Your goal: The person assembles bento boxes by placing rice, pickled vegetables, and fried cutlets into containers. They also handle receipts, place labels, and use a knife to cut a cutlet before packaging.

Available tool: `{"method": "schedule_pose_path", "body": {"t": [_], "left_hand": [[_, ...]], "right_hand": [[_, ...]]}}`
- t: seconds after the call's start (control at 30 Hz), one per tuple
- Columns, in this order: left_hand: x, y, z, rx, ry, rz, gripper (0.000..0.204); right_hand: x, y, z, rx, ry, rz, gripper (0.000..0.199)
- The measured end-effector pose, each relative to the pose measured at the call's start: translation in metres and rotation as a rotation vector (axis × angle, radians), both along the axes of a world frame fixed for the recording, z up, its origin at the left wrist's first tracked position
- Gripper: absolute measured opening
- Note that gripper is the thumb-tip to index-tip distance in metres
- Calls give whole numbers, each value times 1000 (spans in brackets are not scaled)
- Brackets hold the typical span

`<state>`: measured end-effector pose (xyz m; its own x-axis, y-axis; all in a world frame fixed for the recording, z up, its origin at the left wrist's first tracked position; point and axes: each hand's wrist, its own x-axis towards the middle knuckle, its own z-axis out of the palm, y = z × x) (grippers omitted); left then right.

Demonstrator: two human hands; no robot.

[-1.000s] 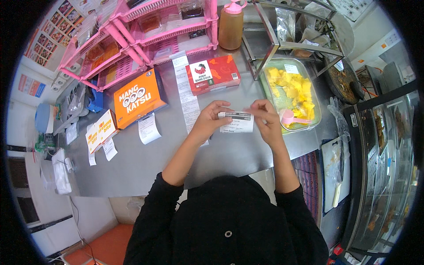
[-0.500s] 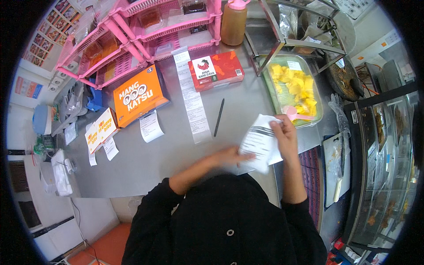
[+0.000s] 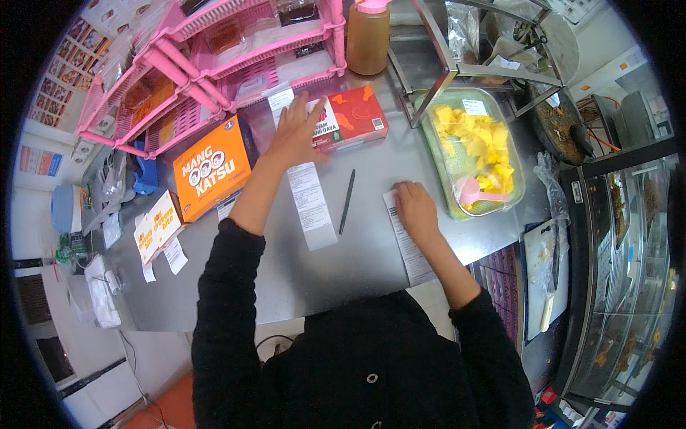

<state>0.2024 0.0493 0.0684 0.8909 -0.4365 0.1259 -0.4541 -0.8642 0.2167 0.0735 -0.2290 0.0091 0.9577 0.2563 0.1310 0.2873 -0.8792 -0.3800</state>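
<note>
Receipt [image 3: 409, 247] flat under right hand [image 3: 416, 209], fingers curled; left hand [image 3: 296, 132] outstretched, fingers spread on red box [image 3: 350, 118]

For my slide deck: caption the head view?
Left hand on red box, right hand pressing receipt to counter.

Bright, even light from overhead fills the scene, and the steel worktop [image 3: 371, 264] shows a soft, dull sheen rather than hard glare. Shadows are faint and short, just beside the left hand [image 3: 296, 132] and under the right hand [image 3: 416, 211]. The fisheye lens bends straight edges strongly toward the rim, and a black ring cuts the corners. The centre is sharp; detail softens toward the edges.
</note>
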Motion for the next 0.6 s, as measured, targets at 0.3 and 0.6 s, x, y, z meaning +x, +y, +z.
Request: {"method": "schedule_pose_path", "body": {"t": [0.3, 0.6], "left_hand": [[41, -9, 9, 84, 404, -23, 121], [32, -21, 18, 219, 393, 43, 120]], "right_hand": [[63, 23, 2, -78, -204, -132, 40], [75, 43, -15, 32, -272, 3, 40]]}}
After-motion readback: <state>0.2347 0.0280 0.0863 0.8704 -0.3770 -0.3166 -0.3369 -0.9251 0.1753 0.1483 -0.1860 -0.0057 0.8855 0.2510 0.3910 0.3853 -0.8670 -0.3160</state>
